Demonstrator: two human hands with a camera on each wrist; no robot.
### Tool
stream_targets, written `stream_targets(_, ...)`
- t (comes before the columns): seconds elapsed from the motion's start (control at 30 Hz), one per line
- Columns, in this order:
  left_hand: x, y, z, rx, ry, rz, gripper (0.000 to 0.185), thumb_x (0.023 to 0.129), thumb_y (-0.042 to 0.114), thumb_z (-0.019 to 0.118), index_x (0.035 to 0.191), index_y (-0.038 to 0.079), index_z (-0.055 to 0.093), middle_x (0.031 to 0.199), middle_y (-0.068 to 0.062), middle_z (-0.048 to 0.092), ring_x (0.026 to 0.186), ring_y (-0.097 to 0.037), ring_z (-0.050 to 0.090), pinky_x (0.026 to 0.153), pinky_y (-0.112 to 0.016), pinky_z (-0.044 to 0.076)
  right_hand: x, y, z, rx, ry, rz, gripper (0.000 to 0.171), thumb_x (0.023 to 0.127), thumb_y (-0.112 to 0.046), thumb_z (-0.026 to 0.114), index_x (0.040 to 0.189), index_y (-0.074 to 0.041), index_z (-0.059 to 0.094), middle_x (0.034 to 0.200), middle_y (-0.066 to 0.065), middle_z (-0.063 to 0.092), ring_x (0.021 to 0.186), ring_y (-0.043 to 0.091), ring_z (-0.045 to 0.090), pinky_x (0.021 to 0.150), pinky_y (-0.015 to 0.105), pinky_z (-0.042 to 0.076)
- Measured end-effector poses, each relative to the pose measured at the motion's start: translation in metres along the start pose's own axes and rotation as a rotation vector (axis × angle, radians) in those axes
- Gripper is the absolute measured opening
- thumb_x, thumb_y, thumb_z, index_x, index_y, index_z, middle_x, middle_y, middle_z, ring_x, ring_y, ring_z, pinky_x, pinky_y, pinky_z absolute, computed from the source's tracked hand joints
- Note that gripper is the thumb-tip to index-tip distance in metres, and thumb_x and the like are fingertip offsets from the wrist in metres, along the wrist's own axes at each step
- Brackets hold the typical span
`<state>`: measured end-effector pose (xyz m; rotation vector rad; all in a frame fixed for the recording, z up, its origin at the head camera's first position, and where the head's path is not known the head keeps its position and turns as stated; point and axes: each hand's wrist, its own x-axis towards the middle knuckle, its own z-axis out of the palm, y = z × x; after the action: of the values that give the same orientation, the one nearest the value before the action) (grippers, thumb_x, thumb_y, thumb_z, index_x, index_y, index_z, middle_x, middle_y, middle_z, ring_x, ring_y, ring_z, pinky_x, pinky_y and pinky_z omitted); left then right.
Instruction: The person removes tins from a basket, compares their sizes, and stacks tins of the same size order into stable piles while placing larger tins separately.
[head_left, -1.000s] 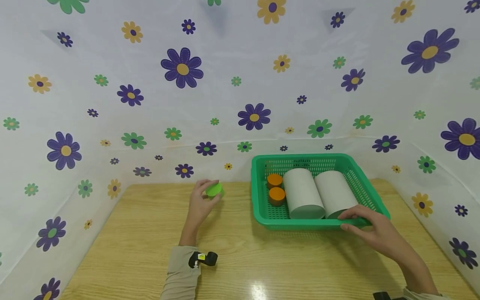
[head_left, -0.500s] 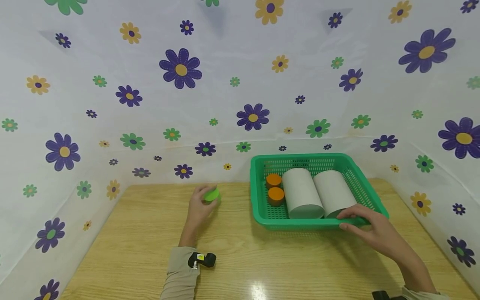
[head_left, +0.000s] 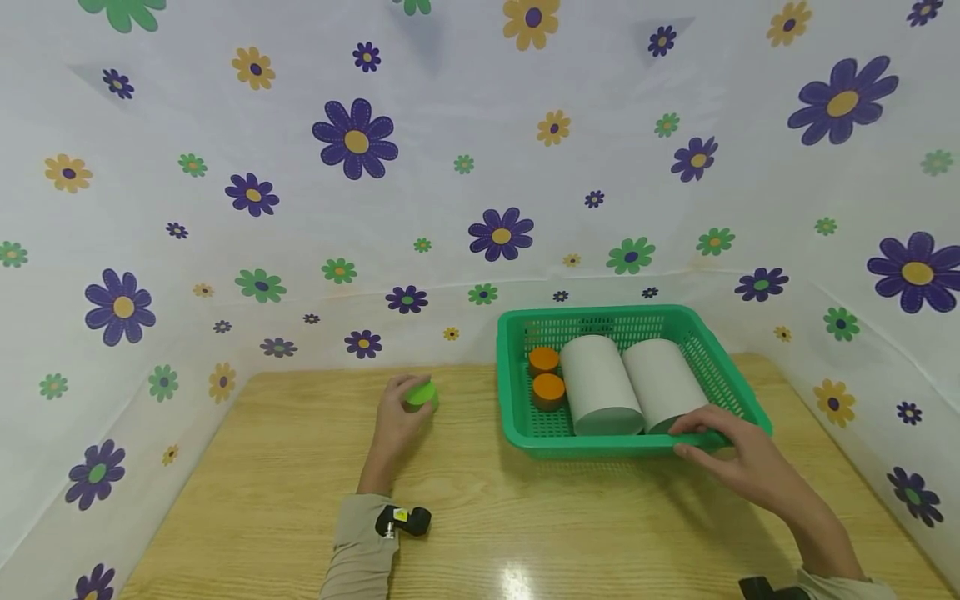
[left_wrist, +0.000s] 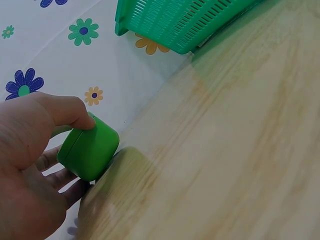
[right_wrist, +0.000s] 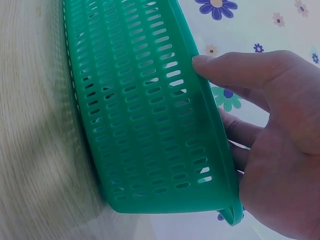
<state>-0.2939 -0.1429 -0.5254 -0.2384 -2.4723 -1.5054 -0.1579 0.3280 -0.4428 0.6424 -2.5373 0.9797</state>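
Observation:
At the back of the table, my left hand (head_left: 394, 418) holds a small green round container (head_left: 426, 395) between thumb and fingers. In the left wrist view this container (left_wrist: 92, 150) has a seam near one end, and its base is right at the wooden surface. My right hand (head_left: 750, 467) grips the front rim of a green plastic basket (head_left: 592, 446) near its right corner. Seen from the right wrist, the thumb (right_wrist: 225, 67) lies over the rim and the other fingers reach behind the slotted wall.
Inside the basket lie two large white cylinders (head_left: 602, 383), side by side. Two small round containers with orange tops (head_left: 548, 390) sit at its left end. A white flower-patterned sheet (head_left: 435, 192) stands behind and beside the wooden table (head_left: 465, 517).
My left hand has come down slightly toward the table with the green container. The right hand stays on the basket rim. The whole head view has shifted a little left.

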Motion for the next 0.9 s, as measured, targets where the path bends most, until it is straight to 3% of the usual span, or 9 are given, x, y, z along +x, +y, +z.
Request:
stream_targets(0.5,0.000,-0.002,0.001,-0.009,-0.008,0.018,0.046,0.089,0.001,0.074,0.134,-0.002,0.064,0.142,-0.022,0.051,0.127,-0.042,0.052,0.106,-0.054,0.047,-0.001,-0.001,-0.001,0.002,-0.011,0.005,0.027,0.085,0.001,0.081,0.105,-0.015,0.072,0.103,-0.004,0.071,0.094,0.009,0.063,0.083,0.012,0.047)
stream_targets(0.77,0.001,0.006,-0.002,-0.017,0.002,-0.023,0.049,0.089,0.004,0.075,0.137,0.001,0.063,0.148,-0.023,0.045,0.135,-0.043,0.046,0.111,-0.056,0.041,0.000,-0.006,-0.002,-0.054,0.009,0.009,0.026,0.083,-0.003,0.084,0.100,-0.018,0.072,0.101,-0.007,0.068,0.091,0.009,0.062,0.081,0.014,0.047)
stream_targets(0.9,0.004,0.012,-0.006,-0.017,0.035,0.020,0.049,0.089,0.004,0.074,0.136,0.003,0.063,0.150,-0.024,0.042,0.139,-0.044,0.041,0.112,-0.060,0.039,0.000,-0.007,-0.002,-0.097,0.021,-0.010,0.030,0.081,-0.004,0.085,0.098,-0.023,0.071,0.100,-0.010,0.066,0.090,0.011,0.062,0.080,0.018,0.049)
